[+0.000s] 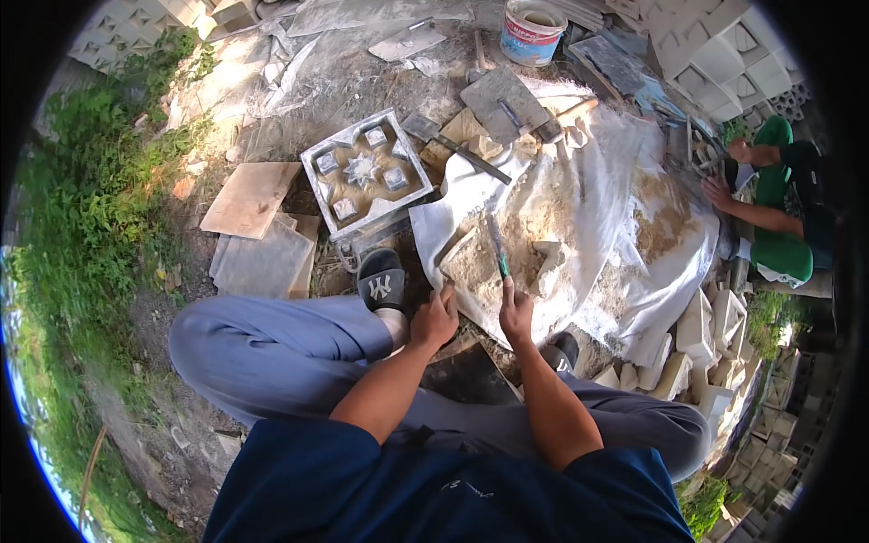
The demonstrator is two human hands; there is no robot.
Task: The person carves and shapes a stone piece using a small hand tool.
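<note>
My right hand point(516, 317) is closed round the green handle of a narrow, long-bladed trowel point(497, 244). Its blade points away from me over a pale sandy mix point(534, 226) heaped on a white sheet point(579, 204). At the near left edge of that sheet is my left hand point(436, 319), fingers curled; what they grip, if anything, is too small to make out. Beyond it to the left stands a square metal mould point(367, 172) with a raised star in the middle and blocks round it. A flat bar with a wide end point(466, 156) lies beside the mould.
Flat boards point(252, 201) are stacked at the left. A plate with a handle point(504, 104) and a paint bucket point(534, 34) are farther back. Pale blocks point(697, 330) are piled at the right, near another person's arm point(765, 217). Plants grow along the left.
</note>
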